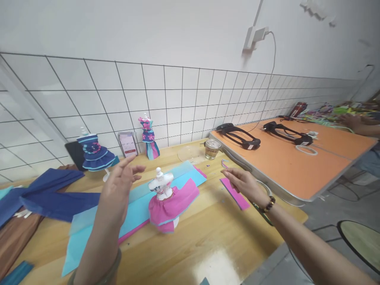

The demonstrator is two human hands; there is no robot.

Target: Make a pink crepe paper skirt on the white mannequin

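- My left hand (118,186) is hovering open above the wooden table (208,237), fingers spread and holding nothing, just left of the little white mannequin (162,183).
- My right hand (245,184) is hanging open too, palm down and empty, with a beaded bracelet (269,204) at the wrist; it is floating over a strip of pink crepe paper (234,192) lying flat near the table's right edge.
- Both hands are flanking the mannequin, which is standing upright between them, well placed for reaching from either side.
- It is wearing a pink ruffled skirt (172,206) with a blue trim, spreading over its base.
- Underneath, a light blue crepe sheet (97,229) is lying flat, serving as a working surface and spare material.
- Dark blue crepe paper (50,198) is trailing off to the left, out of the way.
- Against the tiled wall, two finished dress mannequins are standing on show: a navy one (94,154) and a pink-and-blue one (148,136), with a phone (128,144) propped between them.
- A glass cup (212,149) is sitting back near the orange table (285,162), where another person's hand (352,120) is working.
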